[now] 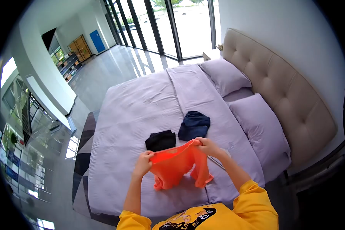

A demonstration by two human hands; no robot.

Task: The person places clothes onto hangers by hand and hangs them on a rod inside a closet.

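Note:
An orange garment [172, 168] hangs between my two hands over the near part of the bed, with its wide opening stretched and a small label inside. I cannot tell whether it is a top or trousers. My left hand [143, 164] is closed on one end of the opening's edge. Gripping the other end, slightly higher, is my right hand [207, 146]. Just beyond the garment lies a folded black garment [160, 140]. Folded dark blue jeans [194, 125] rest beside it, farther from me. A thin rod-like item [217, 163] lies partly hidden by my right forearm.
The bed [122, 126] has a pale lilac cover. Two pillows [258, 128] lie along the beige headboard [280, 84] on the right. A patterned rug [82, 168] shows at the left bed edge. A small white bedside table [212, 55] stands beyond, near tall windows.

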